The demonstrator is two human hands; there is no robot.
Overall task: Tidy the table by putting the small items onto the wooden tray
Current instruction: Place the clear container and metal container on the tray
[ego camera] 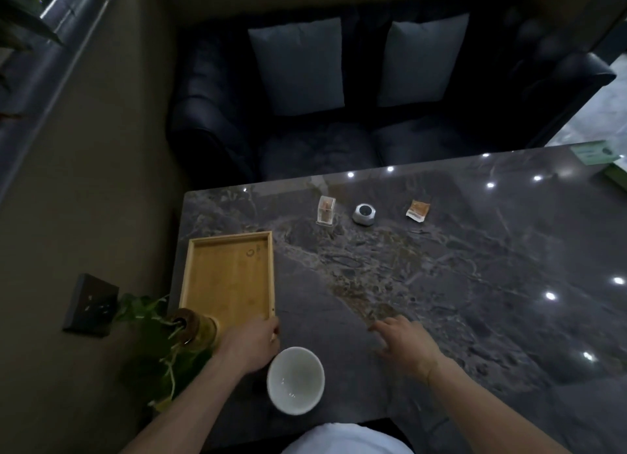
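An empty wooden tray (228,277) lies at the left end of the dark marble table (458,284). My left hand (251,343) grips the tray's near right corner. My right hand (403,340) hovers over the table with fingers spread and holds nothing. Along the far edge stand a clear toothpick holder (326,210), a small round grey device (364,213) and an orange-and-white packet (418,210). A white bowl (295,379), empty, sits near the front edge between my arms.
A glass vase with a green trailing plant (195,326) stands at the tray's near left corner. A green box (602,155) sits at the far right corner. A dark sofa with two cushions (339,90) is beyond the table; a wall (101,182) runs along the left.
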